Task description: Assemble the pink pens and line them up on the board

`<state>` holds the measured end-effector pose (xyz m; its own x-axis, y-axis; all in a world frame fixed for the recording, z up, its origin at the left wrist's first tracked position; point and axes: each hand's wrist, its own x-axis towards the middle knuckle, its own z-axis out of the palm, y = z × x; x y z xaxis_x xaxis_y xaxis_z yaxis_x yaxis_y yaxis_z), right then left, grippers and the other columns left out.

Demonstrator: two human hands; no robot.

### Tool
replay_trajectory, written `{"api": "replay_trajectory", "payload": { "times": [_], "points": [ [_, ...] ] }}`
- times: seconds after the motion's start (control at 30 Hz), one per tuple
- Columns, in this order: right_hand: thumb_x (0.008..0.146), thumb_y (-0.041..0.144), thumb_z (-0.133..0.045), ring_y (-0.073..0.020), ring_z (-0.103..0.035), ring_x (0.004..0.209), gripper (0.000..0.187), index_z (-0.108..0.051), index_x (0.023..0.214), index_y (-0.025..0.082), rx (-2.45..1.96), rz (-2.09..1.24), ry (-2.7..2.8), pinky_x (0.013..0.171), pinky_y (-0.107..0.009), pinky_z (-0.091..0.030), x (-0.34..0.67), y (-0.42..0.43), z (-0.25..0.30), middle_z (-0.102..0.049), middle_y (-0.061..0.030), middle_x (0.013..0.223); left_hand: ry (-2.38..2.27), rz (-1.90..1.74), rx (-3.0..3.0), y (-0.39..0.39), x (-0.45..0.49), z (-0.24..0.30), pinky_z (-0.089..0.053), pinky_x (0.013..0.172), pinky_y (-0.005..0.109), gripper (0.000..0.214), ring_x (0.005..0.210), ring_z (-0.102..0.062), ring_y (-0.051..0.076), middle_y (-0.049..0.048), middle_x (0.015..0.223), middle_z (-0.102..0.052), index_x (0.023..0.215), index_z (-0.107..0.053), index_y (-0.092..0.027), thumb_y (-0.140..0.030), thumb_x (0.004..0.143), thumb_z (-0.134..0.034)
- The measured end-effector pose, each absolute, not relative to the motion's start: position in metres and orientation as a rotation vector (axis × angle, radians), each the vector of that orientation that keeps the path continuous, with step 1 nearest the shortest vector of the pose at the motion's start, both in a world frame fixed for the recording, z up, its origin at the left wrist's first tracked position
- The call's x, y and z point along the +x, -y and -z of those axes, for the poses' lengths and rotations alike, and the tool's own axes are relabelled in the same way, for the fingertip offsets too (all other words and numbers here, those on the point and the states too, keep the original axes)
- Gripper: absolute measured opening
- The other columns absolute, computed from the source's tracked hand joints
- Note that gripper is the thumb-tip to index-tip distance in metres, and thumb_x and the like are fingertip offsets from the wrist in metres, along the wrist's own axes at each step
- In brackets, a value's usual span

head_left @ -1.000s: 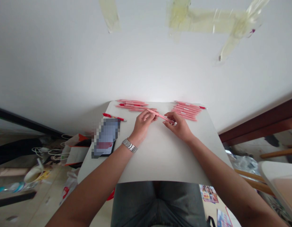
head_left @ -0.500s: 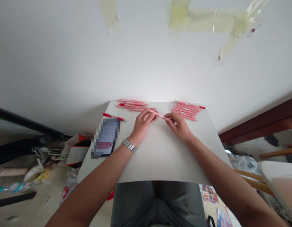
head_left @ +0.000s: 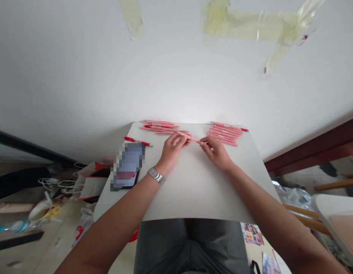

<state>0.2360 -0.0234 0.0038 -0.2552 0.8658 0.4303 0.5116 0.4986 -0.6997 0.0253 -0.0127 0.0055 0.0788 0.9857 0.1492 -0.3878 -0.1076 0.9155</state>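
- Left hand (head_left: 173, 147) of mine is closed around a pink pen (head_left: 195, 140), toward one end.
- Right hand (head_left: 216, 150): I pinch its other end, so it slants between both hands over the white table (head_left: 193, 190).
- Beyond my left lies a pen pile (head_left: 159, 126); beyond my right, a pen row (head_left: 226, 136).

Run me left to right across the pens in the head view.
Lone red pen → left pile of mostly pink pens → held pink pen, spanning left hand and right hand → right row of mostly pink pens.
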Motion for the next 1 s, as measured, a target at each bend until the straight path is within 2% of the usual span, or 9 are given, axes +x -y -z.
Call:
{"api": "replay_trajectory", "payload": {
  "times": [0.17, 0.27, 0.4, 0.6, 0.8, 0.9, 1.0],
  "points": [
    [0.111, 0.053, -0.042, -0.0199, -0.063, 0.079, 0.041, -0.068, 0.101, 0.023, -1.134, -0.61, 1.925, 0.074, -0.036, -0.049, 0.2365, 0.0241, -0.0031, -0.068, -0.0066, 0.089, -0.771, -1.371, 1.062, 0.0121, 0.0252, -0.0037, -0.059, 0.098, 0.036, 0.033, 0.102, -0.072, 0.019, 0.0091, 0.116, -0.077, 0.11, -0.079, -0.021, -0.044, 0.088, -0.084],
    [0.106, 0.053, -0.056, -0.019, -0.065, 0.079, 0.03, -0.065, 0.111, 0.024, -1.152, -0.621, 1.869, 0.072, -0.034, -0.051, 0.2359, 0.0241, -0.0004, -0.072, -0.0065, 0.099, -0.774, -1.386, 1.061, 0.0121, 0.0254, -0.0033, -0.059, 0.098, 0.036, 0.033, 0.106, -0.072, 0.02, 0.0099, 0.12, -0.076, 0.108, -0.078, -0.02, -0.045, 0.087, -0.084],
    [0.093, 0.046, -0.073, -0.017, -0.062, 0.076, 0.032, -0.059, 0.114, 0.026, -1.142, -0.591, 1.833, 0.07, -0.033, -0.053, 0.2353, 0.0233, 0.004, -0.07, -0.0045, 0.105, -0.784, -1.391, 1.067, 0.0119, 0.0254, -0.003, -0.059, 0.099, 0.036, 0.033, 0.107, -0.072, 0.02, 0.0097, 0.119, -0.076, 0.109, -0.078, -0.021, -0.046, 0.088, -0.083],
    [0.099, 0.043, -0.066, -0.0166, -0.06, 0.073, 0.019, -0.06, 0.105, 0.025, -1.107, -0.547, 1.841, 0.069, -0.033, -0.05, 0.2356, 0.023, 0.0, -0.069, -0.0043, 0.1, -0.769, -1.381, 1.079, 0.0119, 0.0248, -0.0031, -0.059, 0.099, 0.035, 0.029, 0.104, -0.072, 0.018, 0.0082, 0.115, -0.076, 0.107, -0.077, -0.022, -0.045, 0.091, -0.082],
    [0.107, 0.05, -0.054, -0.0188, -0.057, 0.072, 0.031, -0.066, 0.097, 0.024, -1.122, -0.482, 1.925, 0.066, -0.033, -0.047, 0.2354, 0.0238, -0.0051, -0.063, -0.0046, 0.083, -0.763, -1.398, 1.077, 0.0126, 0.0257, -0.0033, -0.059, 0.099, 0.036, 0.03, 0.106, -0.072, 0.019, 0.0082, 0.117, -0.075, 0.106, -0.077, -0.022, -0.046, 0.09, -0.082],
    [0.107, 0.049, -0.054, -0.0185, -0.058, 0.074, 0.029, -0.066, 0.099, 0.024, -1.135, -0.521, 1.906, 0.067, -0.032, -0.048, 0.2349, 0.0244, -0.0048, -0.064, -0.004, 0.084, -0.772, -1.398, 1.074, 0.0127, 0.026, -0.0035, -0.059, 0.099, 0.036, 0.031, 0.107, -0.072, 0.02, 0.0088, 0.119, -0.075, 0.105, -0.076, -0.021, -0.047, 0.089, -0.083],
    [0.102, 0.046, -0.063, -0.0172, -0.061, 0.075, 0.021, -0.064, 0.106, 0.025, -1.128, -0.569, 1.867, 0.068, -0.032, -0.049, 0.2349, 0.0243, -0.0022, -0.069, -0.004, 0.096, -0.774, -1.392, 1.083, 0.0128, 0.0256, -0.0038, -0.059, 0.098, 0.035, 0.031, 0.107, -0.072, 0.02, 0.0089, 0.118, -0.075, 0.107, -0.076, -0.021, -0.046, 0.09, -0.082]
  ]
}}
